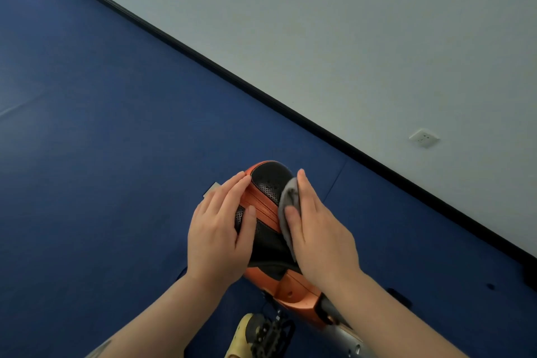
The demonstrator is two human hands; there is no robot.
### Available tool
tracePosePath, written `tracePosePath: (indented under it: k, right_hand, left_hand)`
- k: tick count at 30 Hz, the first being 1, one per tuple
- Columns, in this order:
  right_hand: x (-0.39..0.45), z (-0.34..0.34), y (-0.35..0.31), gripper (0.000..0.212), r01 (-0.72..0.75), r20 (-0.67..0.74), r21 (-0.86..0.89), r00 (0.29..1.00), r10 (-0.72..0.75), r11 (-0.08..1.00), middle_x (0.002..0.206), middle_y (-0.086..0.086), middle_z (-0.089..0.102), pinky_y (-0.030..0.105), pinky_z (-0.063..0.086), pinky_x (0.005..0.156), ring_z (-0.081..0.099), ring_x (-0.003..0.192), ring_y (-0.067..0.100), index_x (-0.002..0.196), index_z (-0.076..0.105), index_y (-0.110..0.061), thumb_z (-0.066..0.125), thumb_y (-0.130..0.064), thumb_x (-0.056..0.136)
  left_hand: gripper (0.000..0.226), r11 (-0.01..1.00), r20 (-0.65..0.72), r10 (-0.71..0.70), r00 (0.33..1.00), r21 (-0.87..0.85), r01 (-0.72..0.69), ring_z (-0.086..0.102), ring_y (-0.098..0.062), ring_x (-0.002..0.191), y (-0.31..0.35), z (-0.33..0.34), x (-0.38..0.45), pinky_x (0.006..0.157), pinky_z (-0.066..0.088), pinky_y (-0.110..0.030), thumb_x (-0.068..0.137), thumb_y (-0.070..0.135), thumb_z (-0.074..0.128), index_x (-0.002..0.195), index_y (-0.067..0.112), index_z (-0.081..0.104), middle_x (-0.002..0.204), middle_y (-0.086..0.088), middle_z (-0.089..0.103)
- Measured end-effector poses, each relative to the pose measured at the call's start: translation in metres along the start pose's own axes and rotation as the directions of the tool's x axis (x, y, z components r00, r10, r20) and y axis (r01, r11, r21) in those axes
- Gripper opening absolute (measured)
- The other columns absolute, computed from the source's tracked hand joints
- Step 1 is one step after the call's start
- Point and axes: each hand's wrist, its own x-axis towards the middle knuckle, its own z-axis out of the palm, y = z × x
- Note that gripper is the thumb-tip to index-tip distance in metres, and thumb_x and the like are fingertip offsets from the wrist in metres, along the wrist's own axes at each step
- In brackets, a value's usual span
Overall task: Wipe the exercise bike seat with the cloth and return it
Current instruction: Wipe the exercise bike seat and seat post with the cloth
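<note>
The exercise bike seat is black perforated leather with orange stripes, low in the middle of the head view. My left hand lies flat on its left side, fingers together, steadying it. My right hand presses a grey cloth against the seat's right side, thumb on top of the cloth. Most of the cloth is hidden under my palm.
Below the seat are the orange seat post housing, a silver frame tube and a black pedal with a yellow shoe. Blue floor mats spread left. A grey wall with a black baseboard and a socket stands right.
</note>
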Motion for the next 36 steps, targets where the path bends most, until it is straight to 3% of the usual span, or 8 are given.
tracePosePath:
  k: [4,11,16,23,26,29,33,36]
  right_hand:
    - [0.044,0.007,-0.027,0.055,-0.074,-0.038,0.082,0.996,0.077,0.994,0.160,-0.008,0.021,0.040,0.044,0.099,0.040,0.136,0.016,0.152,0.008,-0.033,0.015,-0.048,0.100]
    - [0.012,0.013,-0.010,0.054,0.287,-0.056,-0.137,0.953,-0.297,0.948,0.163,-0.011,0.001,0.035,0.012,0.121,-0.003,0.149,0.010,0.151,0.000,-0.037,0.017,-0.045,0.100]
    - [0.051,0.003,-0.023,0.048,-0.141,-0.017,0.165,0.989,0.145,0.976,0.154,-0.011,0.033,0.041,0.044,0.098,0.046,0.131,0.018,0.147,0.022,-0.044,0.016,-0.051,0.100]
    - [0.029,0.020,-0.047,0.048,0.212,-0.137,-0.181,0.961,-0.239,0.960,0.159,-0.004,0.025,0.044,0.009,0.121,0.012,0.148,0.018,0.146,0.030,-0.037,0.018,-0.044,0.100]
    - [0.026,0.014,-0.031,0.049,0.095,-0.146,-0.056,0.984,-0.102,0.994,0.160,-0.009,0.020,0.038,0.023,0.116,0.016,0.147,0.014,0.148,0.020,-0.042,0.021,-0.048,0.100]
    - [0.058,0.008,-0.043,0.044,-0.098,-0.067,0.062,0.992,0.103,0.993,0.149,-0.008,0.041,0.040,0.041,0.097,0.041,0.131,0.019,0.139,0.041,-0.038,0.023,-0.048,0.100]
    - [0.081,0.003,-0.057,0.044,-0.105,-0.016,-0.002,0.994,0.105,0.994,0.123,-0.002,0.060,0.039,0.041,0.078,0.055,0.107,0.024,0.114,0.060,-0.026,0.023,-0.045,0.099]
    - [0.055,0.001,-0.041,0.043,-0.126,-0.030,0.124,0.991,0.131,0.984,0.135,-0.007,0.053,0.038,0.043,0.081,0.054,0.114,0.021,0.133,0.045,-0.034,0.022,-0.049,0.100]
  left_hand:
    - [0.043,0.995,-0.025,-0.060,0.998,-0.082,0.057,0.047,-0.013,0.124,-0.001,0.000,-0.001,0.103,0.043,-0.044,0.090,0.030,0.041,0.130,0.019,0.051,0.131,0.005,0.056]
    - [0.040,0.971,-0.014,-0.160,0.987,-0.181,0.155,0.043,-0.003,0.121,-0.003,-0.001,-0.004,0.104,0.037,-0.028,0.093,0.026,0.035,0.128,0.019,0.052,0.127,0.008,0.055]
    - [0.041,0.978,0.016,-0.153,0.988,-0.143,0.154,0.040,-0.006,0.125,-0.002,-0.002,-0.003,0.106,0.033,-0.030,0.094,0.031,0.033,0.130,0.021,0.050,0.130,0.008,0.053]
    - [0.036,0.976,0.009,-0.083,0.996,-0.202,0.083,0.037,0.008,0.112,-0.008,-0.003,-0.003,0.100,0.036,-0.027,0.093,0.031,0.031,0.121,0.019,0.051,0.120,0.019,0.045]
    - [0.039,0.978,0.056,-0.057,0.997,-0.200,0.067,0.036,0.003,0.117,-0.008,-0.005,-0.001,0.102,0.031,-0.024,0.093,0.031,0.029,0.127,0.025,0.046,0.124,0.020,0.044]
    - [0.040,0.985,0.084,-0.040,0.996,-0.166,0.054,0.033,0.003,0.118,-0.009,-0.005,0.002,0.102,0.029,-0.025,0.093,0.031,0.028,0.130,0.026,0.043,0.129,0.013,0.047]
    - [0.040,0.985,0.132,-0.008,0.991,-0.171,0.031,0.035,0.005,0.117,-0.009,-0.012,0.002,0.103,0.035,-0.032,0.093,0.033,0.027,0.129,0.027,0.042,0.126,0.020,0.041]
    - [0.038,0.986,0.201,0.052,0.978,-0.165,-0.018,0.042,-0.004,0.119,-0.013,-0.021,0.011,0.102,0.040,-0.038,0.091,0.032,0.031,0.128,0.028,0.042,0.126,0.022,0.040]
